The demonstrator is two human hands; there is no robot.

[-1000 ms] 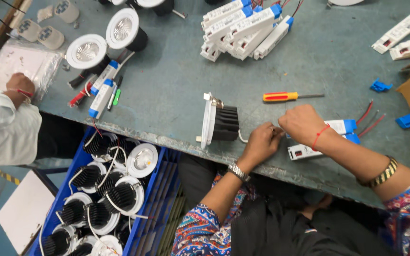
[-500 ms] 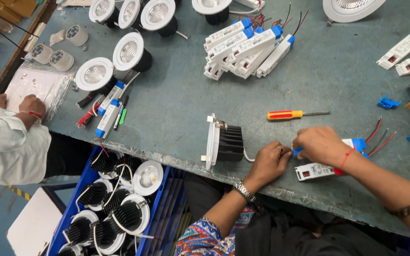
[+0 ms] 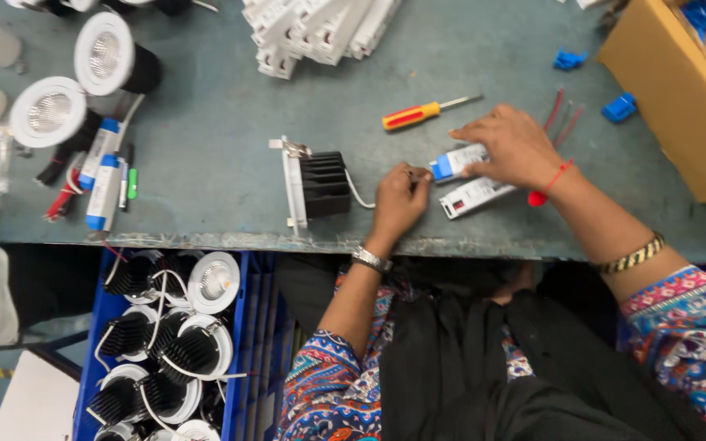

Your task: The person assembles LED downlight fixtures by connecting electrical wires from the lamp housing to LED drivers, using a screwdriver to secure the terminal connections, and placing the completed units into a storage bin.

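Left hand pinches one white wire; right hand grips one of two drivers

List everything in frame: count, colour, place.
workbench: one, grey-green, fills upper frame
downlight with black heat sink: one, on its side, bench centre
white wire: one, runs from heat sink to left hand
driver boxes: two, white, one blue-ended, under right hand
screwdriver: one, red and yellow, above the hands
downlights: two whole, white rims, upper left
white driver stack: count unclear, top centre
blue clips: two on bench, right
cardboard box: one, brown, right
blue crate: one, holds downlights, below bench
left hand: fingers pinch wire
right hand: on driver boxes
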